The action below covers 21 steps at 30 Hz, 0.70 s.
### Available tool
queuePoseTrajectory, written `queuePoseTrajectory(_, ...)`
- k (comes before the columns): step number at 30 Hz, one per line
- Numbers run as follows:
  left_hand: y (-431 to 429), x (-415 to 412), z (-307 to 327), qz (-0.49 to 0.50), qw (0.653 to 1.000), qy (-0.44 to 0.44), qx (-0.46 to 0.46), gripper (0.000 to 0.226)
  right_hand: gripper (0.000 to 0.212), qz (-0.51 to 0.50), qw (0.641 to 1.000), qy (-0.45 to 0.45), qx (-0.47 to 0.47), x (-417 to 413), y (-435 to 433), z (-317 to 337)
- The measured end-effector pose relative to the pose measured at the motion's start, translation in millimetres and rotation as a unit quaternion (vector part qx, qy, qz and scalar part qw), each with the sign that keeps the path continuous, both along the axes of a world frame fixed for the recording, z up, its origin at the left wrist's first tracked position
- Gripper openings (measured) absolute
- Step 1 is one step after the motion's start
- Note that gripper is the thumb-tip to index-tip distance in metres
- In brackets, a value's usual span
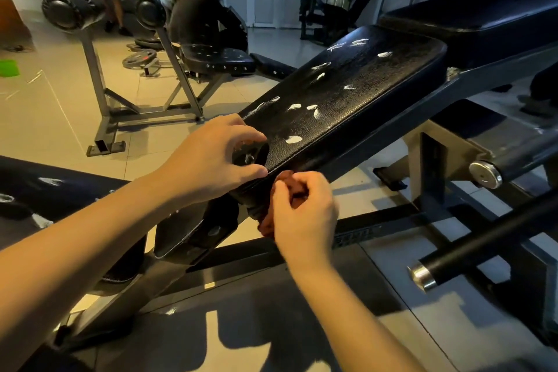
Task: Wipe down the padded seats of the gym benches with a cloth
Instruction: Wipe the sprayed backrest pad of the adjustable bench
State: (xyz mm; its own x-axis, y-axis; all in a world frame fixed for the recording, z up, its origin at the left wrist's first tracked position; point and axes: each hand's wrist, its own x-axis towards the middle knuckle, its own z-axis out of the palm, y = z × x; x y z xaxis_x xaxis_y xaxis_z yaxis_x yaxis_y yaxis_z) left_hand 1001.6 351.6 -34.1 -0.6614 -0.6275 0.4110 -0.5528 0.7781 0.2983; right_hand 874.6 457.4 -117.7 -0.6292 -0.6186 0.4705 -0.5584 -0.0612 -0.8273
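Nearest, the right hand (302, 208) has its fingers bunched round a rust-brown cloth (288, 182), soft and crumpled, just under the near edge of the pad (347, 93). Beside it the left hand (211, 157) clamps thumb and curled fingers on the pad's near end. The pad runs away from both hands, up and rightward: long, black, pebble-grained vinyl flecked with white scuffs (293, 139). The cloth hand looks best placed to sweep along it. Past the pad's far end sits a second black cushion (483, 18).
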Motion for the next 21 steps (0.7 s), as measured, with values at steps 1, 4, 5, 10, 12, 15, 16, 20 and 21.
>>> queuePoseTrajectory(1, -0.9, -0.2, 0.4, -0.003, 1.000, 0.001, 0.007, 0.055, 0.007, 0.036, 0.999, 0.023, 0.023, 14.9, 1.1, -9.3)
queuePoseTrajectory(4, -3.9, 1.3, -0.6, -0.010, 1.000, 0.001, 0.022, 0.056, 0.005, 0.037, 0.999, 0.034, 0.015, 6.8, -0.1, -6.9)
queuePoseTrajectory(5, -4.5, 2.0, -1.1, -0.011, 1.000, 0.001, 0.022, 0.056, 0.005, 0.010, 1.000, 0.016, -0.007, -7.0, -1.1, 0.7)
queuePoseTrajectory(10, -5.2, 0.8, -0.2, -0.012, 1.000, 0.001, 0.018, 0.056, 0.007, -0.031, 0.999, -0.013, -0.029, -13.6, -1.1, 8.4)
queuePoseTrajectory(12, -5.6, -0.6, 1.3, -0.017, 1.000, 0.002, 0.021, 0.056, 0.008, 0.029, 0.999, 0.009, 0.040, 12.2, 0.2, -9.2)
queuePoseTrajectory(15, -6.3, 0.7, 1.6, -0.024, 0.999, 0.002, 0.030, 0.056, 0.008, 0.036, 0.998, 0.014, 0.047, 10.2, 0.1, -8.0)
queuePoseTrajectory(16, -7.2, 1.6, 0.8, -0.024, 0.999, 0.002, 0.030, 0.056, 0.008, 0.014, 1.000, -0.009, 0.018, -1.2, -1.2, 0.6)
queuePoseTrajectory(20, -8.8, 3.5, -1.8, -0.015, 0.999, 0.006, 0.029, 0.056, 0.009, -0.055, 0.994, -0.063, -0.066, -25.3, -2.1, 22.7)
queuePoseTrajectory(21, -8.8, 3.1, -1.1, -0.014, 0.999, 0.008, 0.030, 0.056, 0.010, -0.046, 0.995, -0.063, -0.067, -17.1, -2.9, 17.0)
